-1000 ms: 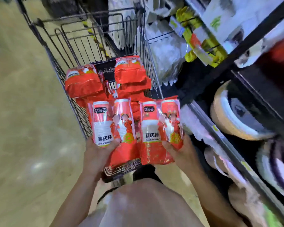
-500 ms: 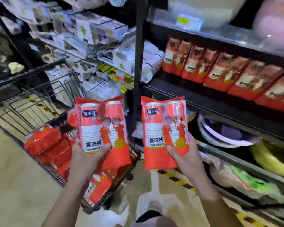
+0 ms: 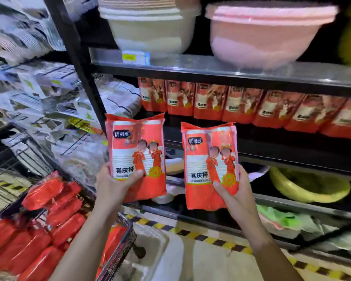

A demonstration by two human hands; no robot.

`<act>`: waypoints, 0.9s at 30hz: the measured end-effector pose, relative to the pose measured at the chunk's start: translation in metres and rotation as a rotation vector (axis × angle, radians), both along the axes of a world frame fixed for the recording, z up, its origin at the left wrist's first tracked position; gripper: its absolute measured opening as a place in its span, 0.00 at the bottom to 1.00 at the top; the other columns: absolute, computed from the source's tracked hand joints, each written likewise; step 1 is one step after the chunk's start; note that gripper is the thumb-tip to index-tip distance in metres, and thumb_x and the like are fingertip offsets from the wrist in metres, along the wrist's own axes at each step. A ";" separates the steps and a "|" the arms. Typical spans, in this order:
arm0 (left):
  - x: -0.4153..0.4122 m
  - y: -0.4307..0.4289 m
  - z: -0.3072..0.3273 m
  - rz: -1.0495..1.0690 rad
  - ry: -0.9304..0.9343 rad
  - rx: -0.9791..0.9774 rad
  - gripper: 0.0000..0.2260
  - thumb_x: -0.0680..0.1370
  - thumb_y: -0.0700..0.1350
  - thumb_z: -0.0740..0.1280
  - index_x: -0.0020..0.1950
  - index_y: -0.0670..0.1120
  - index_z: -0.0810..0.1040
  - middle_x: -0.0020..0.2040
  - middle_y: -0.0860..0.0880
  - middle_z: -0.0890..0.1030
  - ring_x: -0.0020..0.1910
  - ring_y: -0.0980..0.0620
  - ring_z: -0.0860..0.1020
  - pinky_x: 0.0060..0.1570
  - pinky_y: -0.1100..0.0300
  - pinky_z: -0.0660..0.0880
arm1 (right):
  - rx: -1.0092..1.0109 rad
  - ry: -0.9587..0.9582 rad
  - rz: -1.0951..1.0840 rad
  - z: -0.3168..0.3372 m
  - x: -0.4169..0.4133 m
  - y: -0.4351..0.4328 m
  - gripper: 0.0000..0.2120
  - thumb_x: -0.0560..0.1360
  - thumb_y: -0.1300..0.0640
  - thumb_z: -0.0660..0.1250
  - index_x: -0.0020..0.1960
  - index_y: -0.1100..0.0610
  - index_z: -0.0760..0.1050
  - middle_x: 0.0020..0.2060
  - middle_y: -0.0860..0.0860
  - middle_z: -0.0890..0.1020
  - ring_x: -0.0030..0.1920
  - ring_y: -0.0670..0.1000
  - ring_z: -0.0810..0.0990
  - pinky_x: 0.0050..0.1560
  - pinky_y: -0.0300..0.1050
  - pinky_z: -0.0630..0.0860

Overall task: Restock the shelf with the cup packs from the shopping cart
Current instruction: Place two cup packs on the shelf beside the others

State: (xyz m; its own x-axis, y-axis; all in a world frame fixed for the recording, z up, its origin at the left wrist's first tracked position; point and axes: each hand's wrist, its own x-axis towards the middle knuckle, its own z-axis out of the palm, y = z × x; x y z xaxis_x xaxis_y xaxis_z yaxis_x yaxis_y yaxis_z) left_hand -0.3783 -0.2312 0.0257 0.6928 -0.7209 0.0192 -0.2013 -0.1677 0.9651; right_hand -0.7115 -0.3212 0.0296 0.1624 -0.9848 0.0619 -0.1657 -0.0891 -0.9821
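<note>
Fingers of the left hand (image 3: 111,185): curled behind the lower part of one cup pack (image 3: 136,151), thumb (image 3: 137,173) laid across its front, pinching the wrapper between thumb and fingers. Same on the right hand (image 3: 238,193): thumb across the front of a second cup pack (image 3: 210,159), fingertips (image 3: 241,171) showing round its 3 o'clock edge, closed on it, not spread.

Gripped low on both, probably to lead with the tops and keep the printed fronts facing out, matching the row of cup packs (image 3: 231,106) standing upright on the shelf (image 3: 292,159) at 1 o'clock. Both held packs upright, side by side, apart from each other, in front of the shelf and not yet on it. Dark gap along the shelf front below that row, seemingly room for a second row; cannot tell its depth.

Shopping cart (image 3: 128,230) at 8 o'clock, with more red packs (image 3: 49,220) lying flat in it, so much of the restocking left to do. Cream basin (image 3: 150,37) and pink basin (image 3: 261,37) on the board above at 12 o'clock, hence worth feeding the packs in low under that board. Soft wrappers, likely to sag if taken by a corner, hence the firm hold low on the body.
</note>
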 end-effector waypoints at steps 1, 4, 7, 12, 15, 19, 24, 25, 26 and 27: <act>0.001 -0.012 -0.004 -0.006 -0.016 -0.003 0.42 0.59 0.66 0.86 0.68 0.50 0.79 0.57 0.48 0.88 0.55 0.45 0.87 0.56 0.38 0.84 | 0.002 0.000 0.003 0.000 -0.002 -0.008 0.32 0.75 0.53 0.78 0.72 0.39 0.66 0.63 0.41 0.81 0.60 0.40 0.82 0.60 0.43 0.78; -0.008 -0.036 0.004 -0.032 0.020 -0.008 0.43 0.59 0.68 0.85 0.68 0.50 0.79 0.57 0.48 0.88 0.54 0.47 0.87 0.54 0.41 0.85 | -0.004 0.012 0.012 0.001 -0.005 -0.033 0.30 0.74 0.54 0.77 0.68 0.40 0.67 0.61 0.40 0.81 0.56 0.34 0.82 0.52 0.29 0.76; -0.015 -0.061 0.015 -0.040 -0.045 -0.040 0.35 0.61 0.65 0.83 0.63 0.50 0.82 0.53 0.50 0.89 0.51 0.51 0.88 0.52 0.47 0.85 | 0.016 0.035 0.029 0.002 0.001 -0.060 0.29 0.75 0.58 0.77 0.67 0.42 0.66 0.59 0.38 0.80 0.53 0.30 0.80 0.50 0.28 0.75; 0.005 -0.108 0.014 -0.048 -0.091 -0.065 0.26 0.65 0.62 0.82 0.59 0.54 0.85 0.52 0.51 0.89 0.51 0.51 0.88 0.55 0.40 0.85 | 0.033 0.069 0.028 -0.004 0.024 -0.108 0.32 0.74 0.61 0.78 0.69 0.45 0.65 0.60 0.42 0.81 0.57 0.39 0.82 0.57 0.40 0.76; 0.029 -0.143 0.002 -0.025 -0.116 -0.083 0.27 0.65 0.63 0.83 0.60 0.53 0.85 0.52 0.51 0.89 0.53 0.48 0.88 0.56 0.39 0.84 | 0.020 0.102 0.004 -0.012 0.042 -0.140 0.33 0.73 0.62 0.79 0.68 0.45 0.64 0.60 0.45 0.81 0.58 0.45 0.82 0.63 0.49 0.77; 0.077 -0.206 -0.036 -0.007 -0.173 -0.083 0.31 0.62 0.71 0.82 0.61 0.60 0.83 0.54 0.51 0.88 0.58 0.42 0.85 0.59 0.38 0.82 | 0.014 0.071 -0.030 -0.021 0.070 -0.184 0.35 0.71 0.59 0.79 0.70 0.44 0.64 0.63 0.49 0.80 0.61 0.49 0.81 0.66 0.53 0.77; 0.083 -0.253 -0.026 -0.011 -0.223 -0.094 0.23 0.62 0.68 0.81 0.53 0.64 0.83 0.50 0.51 0.89 0.52 0.46 0.87 0.56 0.41 0.83 | 0.055 0.038 -0.051 -0.033 0.111 -0.233 0.41 0.73 0.56 0.79 0.78 0.50 0.59 0.67 0.52 0.77 0.63 0.51 0.80 0.63 0.45 0.74; 0.082 -0.260 -0.023 -0.021 -0.224 -0.097 0.23 0.62 0.67 0.81 0.52 0.62 0.83 0.49 0.51 0.89 0.50 0.49 0.87 0.55 0.43 0.84 | 0.072 0.056 -0.053 -0.038 0.118 -0.242 0.40 0.73 0.53 0.79 0.77 0.49 0.59 0.66 0.52 0.76 0.63 0.52 0.79 0.63 0.47 0.74; 0.083 -0.267 -0.022 -0.032 -0.228 -0.092 0.22 0.61 0.65 0.80 0.51 0.60 0.83 0.48 0.52 0.88 0.48 0.51 0.87 0.54 0.46 0.84 | 0.072 0.085 -0.051 -0.044 0.123 -0.251 0.36 0.72 0.50 0.79 0.73 0.49 0.62 0.65 0.53 0.77 0.62 0.53 0.79 0.64 0.49 0.75; 0.084 -0.273 -0.022 -0.041 -0.245 -0.087 0.22 0.62 0.63 0.81 0.51 0.59 0.83 0.47 0.52 0.88 0.45 0.53 0.86 0.52 0.50 0.83 | 0.072 0.114 -0.049 -0.047 0.129 -0.257 0.32 0.72 0.49 0.79 0.68 0.49 0.64 0.64 0.54 0.77 0.62 0.53 0.79 0.63 0.51 0.76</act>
